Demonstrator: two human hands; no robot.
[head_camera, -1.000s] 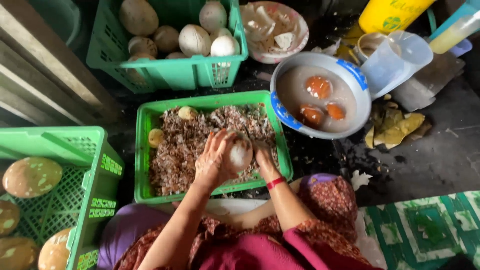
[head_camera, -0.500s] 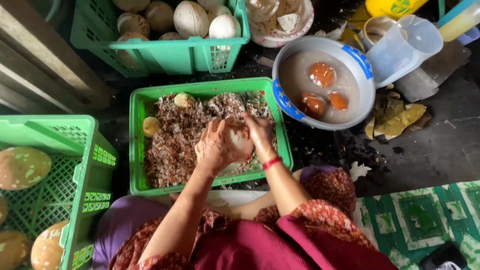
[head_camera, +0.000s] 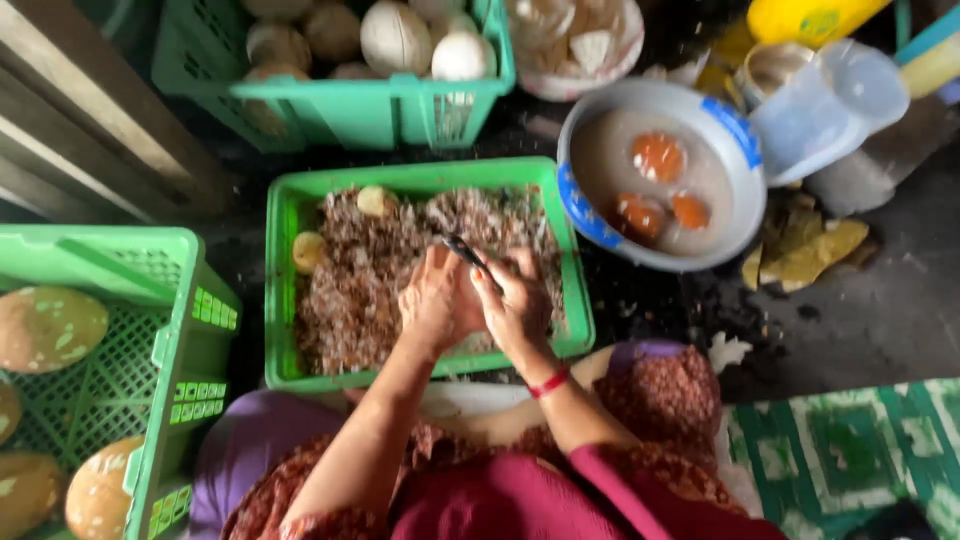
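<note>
Both my hands meet over a green plastic crate (head_camera: 420, 175) filled with brown and white shavings (head_camera: 350, 290). My left hand (head_camera: 432, 300) is cupped around a pale peeled coconut, which the fingers almost hide. My right hand (head_camera: 518, 305), with a red band on its wrist (head_camera: 548, 382), presses against it and grips a small dark blade (head_camera: 462, 250) that points up and left. Two yellowish pieces (head_camera: 310, 250) lie in the crate's far left corner.
A green crate (head_camera: 350, 100) of whitish coconuts (head_camera: 395, 35) stands behind. Another green crate (head_camera: 180, 330) on the left holds brown coconuts (head_camera: 50, 325). At the right a white and blue basin (head_camera: 740, 150) holds cloudy water with orange pieces (head_camera: 658, 158), beside a clear jug (head_camera: 830, 100).
The hands have turned the pale coconut, so it went from plainly visible to covered. The right hand closed in over it with the dark blade. The view shifted slightly down.
</note>
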